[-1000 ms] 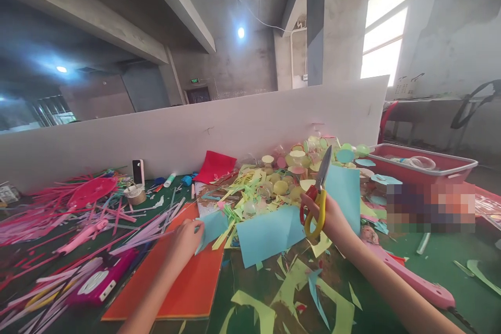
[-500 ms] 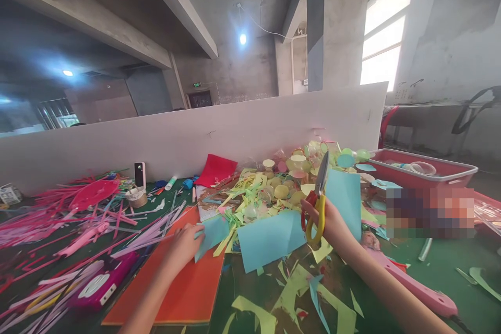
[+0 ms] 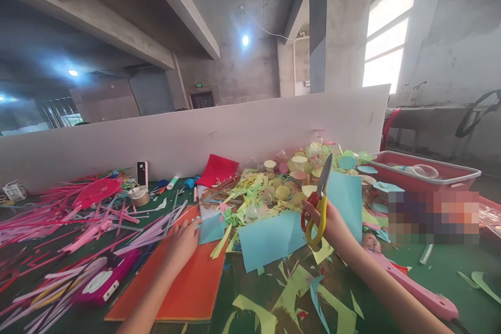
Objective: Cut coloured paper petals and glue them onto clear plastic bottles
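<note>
My left hand (image 3: 187, 239) is over the orange sheet (image 3: 191, 287), with its fingers bent and closed at the left edge of a small blue paper piece (image 3: 212, 229); the thumb is hidden. Held up in my right hand (image 3: 331, 222) is a pair of scissors with red and yellow handles (image 3: 321, 219). Their blades point up and look closed together. A larger blue sheet (image 3: 266, 240) lies between my hands, and another blue sheet (image 3: 348, 203) is behind my right hand.
Yellow-green paper scraps (image 3: 297, 292) litter the green table. Small clear cups and paper discs (image 3: 299, 167) are heaped behind. Pink and purple strips (image 3: 94, 219) and a magenta box (image 3: 109, 276) lie left. Right are a pink-handled tool (image 3: 415, 287) and a red bin (image 3: 430, 180).
The small blue paper has turned and now looks flatter, no longer slanting down below my left fingers. My left hand has shifted slightly. My right hand keeps the scissors in nearly the same place.
</note>
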Demonstrator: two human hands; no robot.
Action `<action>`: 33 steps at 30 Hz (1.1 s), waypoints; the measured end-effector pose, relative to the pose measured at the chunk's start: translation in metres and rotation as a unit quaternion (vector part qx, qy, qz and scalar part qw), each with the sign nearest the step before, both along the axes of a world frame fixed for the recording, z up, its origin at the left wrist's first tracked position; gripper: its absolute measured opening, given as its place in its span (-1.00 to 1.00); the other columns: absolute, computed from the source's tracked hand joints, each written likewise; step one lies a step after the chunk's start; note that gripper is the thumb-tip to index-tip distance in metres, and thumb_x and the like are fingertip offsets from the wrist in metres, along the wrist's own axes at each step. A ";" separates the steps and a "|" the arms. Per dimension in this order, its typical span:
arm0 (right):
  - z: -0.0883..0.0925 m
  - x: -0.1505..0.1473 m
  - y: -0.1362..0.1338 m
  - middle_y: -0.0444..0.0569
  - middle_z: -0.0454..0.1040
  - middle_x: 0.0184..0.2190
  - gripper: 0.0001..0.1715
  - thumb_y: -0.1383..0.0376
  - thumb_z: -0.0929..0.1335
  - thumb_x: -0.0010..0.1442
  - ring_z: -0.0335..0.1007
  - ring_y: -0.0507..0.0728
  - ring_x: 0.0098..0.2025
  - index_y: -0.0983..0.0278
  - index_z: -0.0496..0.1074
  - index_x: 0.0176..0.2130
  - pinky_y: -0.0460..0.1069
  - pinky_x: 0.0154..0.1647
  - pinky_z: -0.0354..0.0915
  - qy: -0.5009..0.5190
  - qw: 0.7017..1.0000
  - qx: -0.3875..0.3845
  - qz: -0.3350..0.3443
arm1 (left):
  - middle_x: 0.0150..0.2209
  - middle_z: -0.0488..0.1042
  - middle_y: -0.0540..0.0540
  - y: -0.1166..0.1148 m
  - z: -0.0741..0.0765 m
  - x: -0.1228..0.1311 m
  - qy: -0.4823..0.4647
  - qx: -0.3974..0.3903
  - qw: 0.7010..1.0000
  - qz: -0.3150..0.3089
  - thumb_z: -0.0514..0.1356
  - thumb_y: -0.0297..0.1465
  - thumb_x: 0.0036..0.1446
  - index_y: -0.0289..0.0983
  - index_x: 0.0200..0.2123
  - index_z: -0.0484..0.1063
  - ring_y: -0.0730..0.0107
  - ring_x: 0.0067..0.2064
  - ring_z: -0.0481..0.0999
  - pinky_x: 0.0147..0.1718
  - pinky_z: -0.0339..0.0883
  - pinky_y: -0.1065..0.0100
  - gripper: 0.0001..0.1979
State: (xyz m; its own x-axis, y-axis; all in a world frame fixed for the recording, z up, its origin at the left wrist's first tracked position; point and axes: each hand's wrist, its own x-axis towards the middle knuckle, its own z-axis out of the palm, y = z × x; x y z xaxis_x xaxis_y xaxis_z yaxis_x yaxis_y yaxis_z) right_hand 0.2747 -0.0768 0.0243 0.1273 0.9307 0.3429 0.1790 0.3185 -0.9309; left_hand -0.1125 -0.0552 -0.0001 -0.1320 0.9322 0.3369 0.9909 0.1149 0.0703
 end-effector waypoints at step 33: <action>0.006 0.009 0.008 -0.12 0.37 -0.56 -0.53 -0.08 0.38 0.07 0.34 0.13 -0.49 0.21 0.19 -0.41 0.03 -0.41 0.27 0.057 0.995 0.080 0.006 | -0.14 0.49 0.02 -0.013 0.046 0.155 0.006 0.092 0.926 -0.365 -0.07 -0.43 0.27 -0.12 -0.16 0.39 0.38 -0.06 0.47 -0.05 0.31 0.36 -0.75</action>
State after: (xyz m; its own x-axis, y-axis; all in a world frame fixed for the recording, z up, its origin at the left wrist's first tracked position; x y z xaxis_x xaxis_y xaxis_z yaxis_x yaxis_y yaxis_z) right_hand 0.2834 -0.0689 0.0306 0.1629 0.8669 0.4710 0.0698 0.4661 -0.8820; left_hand 0.0421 -0.0683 0.0455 0.5154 0.6985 0.4965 0.8008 -0.5988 0.0111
